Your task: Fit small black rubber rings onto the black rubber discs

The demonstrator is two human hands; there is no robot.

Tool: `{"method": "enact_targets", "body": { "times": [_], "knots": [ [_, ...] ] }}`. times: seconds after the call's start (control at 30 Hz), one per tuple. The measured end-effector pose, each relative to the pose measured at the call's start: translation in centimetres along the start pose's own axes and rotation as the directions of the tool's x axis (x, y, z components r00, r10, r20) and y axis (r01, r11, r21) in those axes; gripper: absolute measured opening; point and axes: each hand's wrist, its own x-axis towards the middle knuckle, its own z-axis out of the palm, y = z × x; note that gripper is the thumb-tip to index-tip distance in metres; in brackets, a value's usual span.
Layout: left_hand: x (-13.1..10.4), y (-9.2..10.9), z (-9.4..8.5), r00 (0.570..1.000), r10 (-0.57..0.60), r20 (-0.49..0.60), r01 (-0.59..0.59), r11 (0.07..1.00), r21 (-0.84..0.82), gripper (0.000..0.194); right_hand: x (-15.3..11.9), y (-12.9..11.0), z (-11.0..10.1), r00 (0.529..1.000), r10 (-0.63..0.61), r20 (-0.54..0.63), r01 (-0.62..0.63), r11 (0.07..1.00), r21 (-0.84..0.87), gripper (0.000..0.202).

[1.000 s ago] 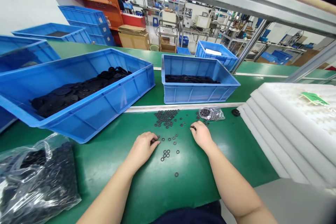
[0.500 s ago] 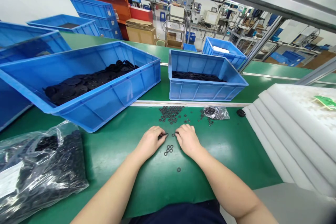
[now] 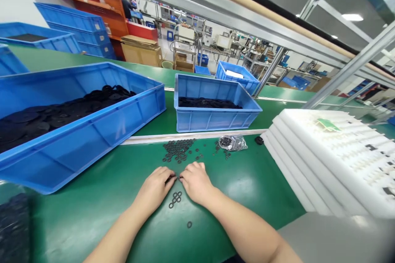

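Observation:
My left hand [image 3: 156,188] rests low over the green work table with thumb and fingers pinched; a dark edge shows at the tips, seemingly a small black ring mostly hidden by them. Close by on the right, my right hand [image 3: 196,182] is pinched the same way on a black ring, largely covered too. The fingertips of both hands almost meet. Just below them lies a small cluster of black rings [image 3: 175,200] on the table. A single black ring [image 3: 189,224] lies nearer to me. Beyond my hands spreads a pile of black rings [image 3: 179,148].
A clear bag of small parts [image 3: 233,143] lies past my right hand. Blue bins [image 3: 216,120] with black discs stand behind, a large one [image 3: 92,139] at the left. White foam trays [image 3: 286,156] are stacked at the right. A filled plastic bag [image 3: 14,230] sits lower left.
My view has turned right and upward, so the scene sits further left. My hands have come closer together, and the rings seen at the fingertips before are now mostly hidden.

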Motion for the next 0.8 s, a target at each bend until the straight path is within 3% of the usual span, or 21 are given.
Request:
{"method": "enact_targets", "body": {
  "times": [0.53, 0.8],
  "knots": [
    [-0.3, -0.2, 0.1, 1.0, 0.017, 0.015, -0.017, 1.0, 0.004, 0.03, -0.2, -0.3, 0.7, 1.0, -0.014, -0.019, 0.013, 0.999, -0.044, 0.018],
    [-0.2, 0.4, 0.0, 0.998, -0.05, 0.046, 0.048, 0.999, 0.025, 0.028, -2.1, -1.3, -0.8, 0.996, -0.091, 0.012, 0.091, 0.991, -0.095, 0.027]
  ]
}}
